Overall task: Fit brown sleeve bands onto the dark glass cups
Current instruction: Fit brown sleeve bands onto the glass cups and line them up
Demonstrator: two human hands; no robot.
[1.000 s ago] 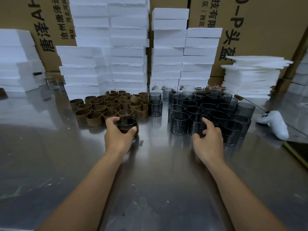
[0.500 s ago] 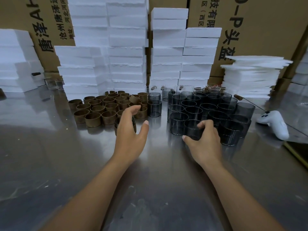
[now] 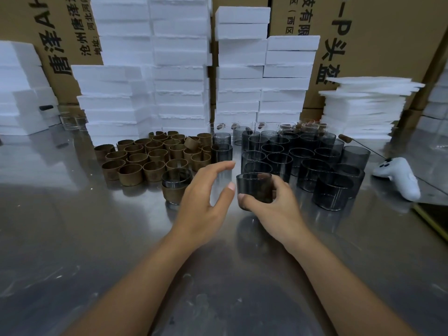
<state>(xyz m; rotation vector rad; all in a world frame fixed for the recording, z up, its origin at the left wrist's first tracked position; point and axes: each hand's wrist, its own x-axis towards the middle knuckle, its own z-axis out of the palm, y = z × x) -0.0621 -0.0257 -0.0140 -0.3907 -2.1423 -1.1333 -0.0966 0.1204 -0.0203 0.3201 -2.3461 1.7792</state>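
Since your left hand (image 3: 203, 204), fingers (image 3: 213, 167) apart, has released the sleeved cup (image 3: 175, 187), your right hand (image 3: 276, 212) grips a bare glass cup (image 3: 254, 187) for banding.

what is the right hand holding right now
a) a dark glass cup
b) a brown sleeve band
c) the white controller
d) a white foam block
a: the right hand has its fingers curled round a dark glass cup, while the left hand beside it is open and holds nothing.
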